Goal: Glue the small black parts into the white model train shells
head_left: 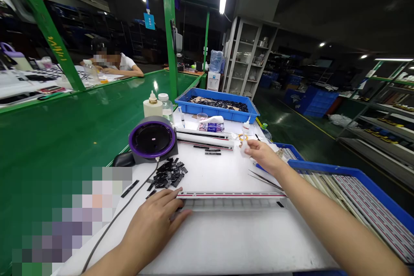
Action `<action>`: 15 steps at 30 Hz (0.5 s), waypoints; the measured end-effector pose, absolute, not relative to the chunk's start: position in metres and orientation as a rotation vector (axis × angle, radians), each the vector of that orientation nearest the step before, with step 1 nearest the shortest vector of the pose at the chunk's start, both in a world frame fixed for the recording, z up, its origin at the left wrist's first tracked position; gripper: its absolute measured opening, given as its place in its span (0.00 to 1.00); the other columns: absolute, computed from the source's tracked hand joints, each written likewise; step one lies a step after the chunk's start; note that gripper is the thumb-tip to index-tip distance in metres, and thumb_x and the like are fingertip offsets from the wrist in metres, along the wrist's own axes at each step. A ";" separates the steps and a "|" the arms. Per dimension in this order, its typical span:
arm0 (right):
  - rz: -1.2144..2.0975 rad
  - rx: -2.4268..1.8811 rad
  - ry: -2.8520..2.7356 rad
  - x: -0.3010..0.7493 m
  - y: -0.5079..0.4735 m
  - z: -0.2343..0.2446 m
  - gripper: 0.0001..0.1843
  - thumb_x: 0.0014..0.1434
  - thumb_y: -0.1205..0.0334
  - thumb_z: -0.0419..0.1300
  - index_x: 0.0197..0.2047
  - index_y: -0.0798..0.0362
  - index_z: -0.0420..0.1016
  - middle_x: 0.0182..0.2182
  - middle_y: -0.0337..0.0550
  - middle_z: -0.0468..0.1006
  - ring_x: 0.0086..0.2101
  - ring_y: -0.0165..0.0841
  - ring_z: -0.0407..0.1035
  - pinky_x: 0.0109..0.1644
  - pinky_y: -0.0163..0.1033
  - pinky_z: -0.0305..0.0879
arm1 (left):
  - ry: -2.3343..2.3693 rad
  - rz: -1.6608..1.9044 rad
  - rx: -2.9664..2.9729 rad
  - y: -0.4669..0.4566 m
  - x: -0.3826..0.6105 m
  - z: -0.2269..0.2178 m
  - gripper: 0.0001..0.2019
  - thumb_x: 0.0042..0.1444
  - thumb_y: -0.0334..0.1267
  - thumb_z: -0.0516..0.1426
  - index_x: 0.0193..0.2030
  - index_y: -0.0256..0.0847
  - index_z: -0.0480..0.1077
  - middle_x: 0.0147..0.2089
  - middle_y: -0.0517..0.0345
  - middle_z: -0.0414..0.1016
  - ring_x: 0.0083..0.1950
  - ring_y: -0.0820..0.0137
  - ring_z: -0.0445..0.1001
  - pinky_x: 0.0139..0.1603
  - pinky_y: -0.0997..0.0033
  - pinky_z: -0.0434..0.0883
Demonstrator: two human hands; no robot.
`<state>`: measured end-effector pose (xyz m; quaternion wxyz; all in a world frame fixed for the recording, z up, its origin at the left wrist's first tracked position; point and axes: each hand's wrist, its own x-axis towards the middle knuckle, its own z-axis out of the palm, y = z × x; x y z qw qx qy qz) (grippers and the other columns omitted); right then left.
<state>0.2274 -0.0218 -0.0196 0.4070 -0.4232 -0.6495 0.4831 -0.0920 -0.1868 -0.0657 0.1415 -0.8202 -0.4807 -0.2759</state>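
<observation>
Hands are held apart, the left hand (153, 226) laid on a white jig (231, 196), the right hand (263, 157) beside a small plastic bottle (245, 140). The bottle is judged light, best taken by its body.

Left hand (155, 224) found palm down, fingers spread, low in view. Right hand (260, 157) noted raised farther forward, fingers extended, wrist straight. Left forearm (106, 263) and right forearm (339, 224) observed bare, well apart.
</observation>
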 end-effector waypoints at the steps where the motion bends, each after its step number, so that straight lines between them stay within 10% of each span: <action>1: 1.194 -1.101 -1.689 0.227 -0.018 -0.024 0.22 0.44 0.52 0.68 0.40 0.55 0.72 0.36 0.45 0.76 0.38 0.38 0.70 0.43 0.40 0.66 | -1.381 -0.800 -2.364 -0.187 -0.092 -0.066 0.11 0.60 0.45 0.55 0.31 0.44 0.74 0.37 0.56 0.81 0.43 0.62 0.77 0.44 0.63 0.74; 9: 0.907 -1.355 -1.974 0.220 -0.018 -0.045 0.12 0.44 0.70 0.65 0.35 0.56 0.74 0.25 0.35 0.70 0.29 0.33 0.66 0.34 0.35 0.60 | -1.331 -0.826 -2.330 -0.186 -0.093 -0.064 0.12 0.59 0.47 0.56 0.30 0.44 0.73 0.38 0.57 0.81 0.43 0.61 0.78 0.44 0.63 0.74; 15: 0.883 -1.360 -2.039 0.239 -0.041 -0.015 0.28 0.42 0.69 0.70 0.49 0.54 0.73 0.45 0.48 0.75 0.43 0.39 0.70 0.44 0.38 0.66 | -1.340 -0.800 -2.369 -0.185 -0.093 -0.060 0.11 0.57 0.47 0.57 0.30 0.45 0.73 0.38 0.57 0.81 0.42 0.61 0.78 0.42 0.63 0.75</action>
